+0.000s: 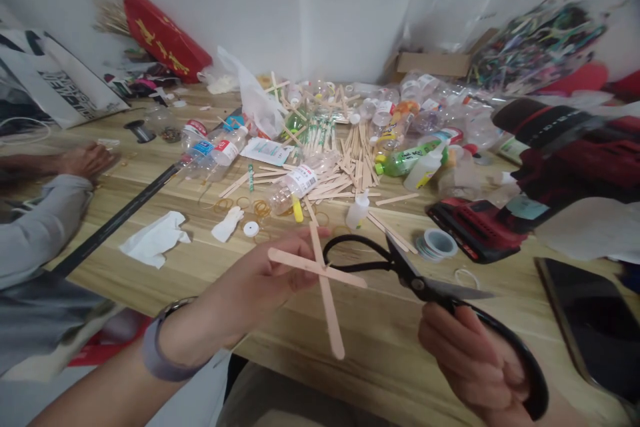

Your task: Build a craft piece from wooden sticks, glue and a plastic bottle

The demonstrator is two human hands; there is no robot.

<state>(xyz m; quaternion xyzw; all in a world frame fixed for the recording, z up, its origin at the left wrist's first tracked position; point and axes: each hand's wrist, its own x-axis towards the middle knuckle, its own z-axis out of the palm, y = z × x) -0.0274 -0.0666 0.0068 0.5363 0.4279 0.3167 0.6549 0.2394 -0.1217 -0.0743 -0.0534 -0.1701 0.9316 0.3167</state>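
My left hand (277, 267) pinches two flat wooden craft sticks (331, 317) that cross each other in an X near their middles. Fingers of my right hand (470, 353) wrap round one black handle of a pair of scissors (420, 285), whose blades are spread wide apart. The free handle loop of the scissors reaches left to the crossing of the sticks; whether it touches them I cannot tell. Below both hands lies the wooden table (280, 340).
Loose craft sticks (357, 153), a plastic bottle (295, 187), a small glue bottle (357, 210) and rubber bands (261, 207) lie beyond my hands. At right are a red power drill (545, 180), a wire spool (435, 244) and a phone (590, 320). Another person's hand (87, 159) rests at left.
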